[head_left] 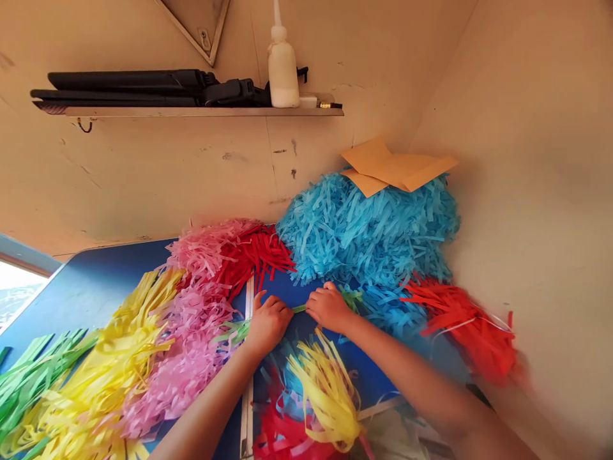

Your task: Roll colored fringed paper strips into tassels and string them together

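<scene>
A green tissue-paper tassel (299, 309) stretches between my two hands, narrowed into a thin band at its middle. My left hand (269, 324) is closed on its left part, and loose green fringe shows beyond that hand. Closed fingers of my right hand (330, 308) grip the other part, where more green fringe sticks out beside the blue paper. Just below my hands lies a yellow tassel (330, 396), over red fringe (282, 428) and some light blue strips.
Pink fringe (186, 345), yellow strips (115, 338) and green strips (38, 377) cover the left side of the blue table (115, 275). A large blue fringe heap (368, 223) bears orange paper (402, 167). Red fringe (469, 319) lies right. A wall shelf (191, 112) holds a white bottle (283, 73).
</scene>
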Demonstrator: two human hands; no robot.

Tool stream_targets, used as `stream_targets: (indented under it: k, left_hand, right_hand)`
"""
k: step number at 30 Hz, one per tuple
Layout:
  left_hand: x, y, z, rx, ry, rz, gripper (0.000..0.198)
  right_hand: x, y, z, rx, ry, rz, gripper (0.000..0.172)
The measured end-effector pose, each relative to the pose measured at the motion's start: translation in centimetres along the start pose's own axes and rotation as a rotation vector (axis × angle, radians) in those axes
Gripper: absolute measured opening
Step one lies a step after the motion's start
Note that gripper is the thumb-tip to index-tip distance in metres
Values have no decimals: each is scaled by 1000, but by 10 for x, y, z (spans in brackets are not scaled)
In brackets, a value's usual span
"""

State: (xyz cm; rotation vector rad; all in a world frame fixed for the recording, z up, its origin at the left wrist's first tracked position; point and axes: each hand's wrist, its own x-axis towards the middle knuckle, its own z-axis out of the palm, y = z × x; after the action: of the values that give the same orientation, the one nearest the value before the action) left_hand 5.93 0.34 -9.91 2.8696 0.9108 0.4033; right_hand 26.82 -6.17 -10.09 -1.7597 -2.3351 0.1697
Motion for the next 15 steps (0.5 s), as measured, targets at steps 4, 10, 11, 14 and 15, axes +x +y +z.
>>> stream_targets:
  k: [4, 10, 11, 14, 15]
  left_hand:
    - [-14, -9, 2, -64, 13, -79, 21]
    - [-18, -15, 5, -141, 29, -201, 23]
    - [-18, -15, 5, -146, 28, -210, 23]
    - [-15, -13, 6, -149, 22, -234, 24]
    - [-14, -12, 6, -146, 18, -241, 24]
  right_hand:
    - [-14, 22, 4, 75, 1, 82, 14]
    - [-15, 35, 3, 194, -21, 193, 9]
    - [-14, 36, 3, 208, -28, 207, 9]
    - [-8, 36, 2, 228, -51, 248, 11]
    - [-6, 36, 2, 228, -59, 263, 12]
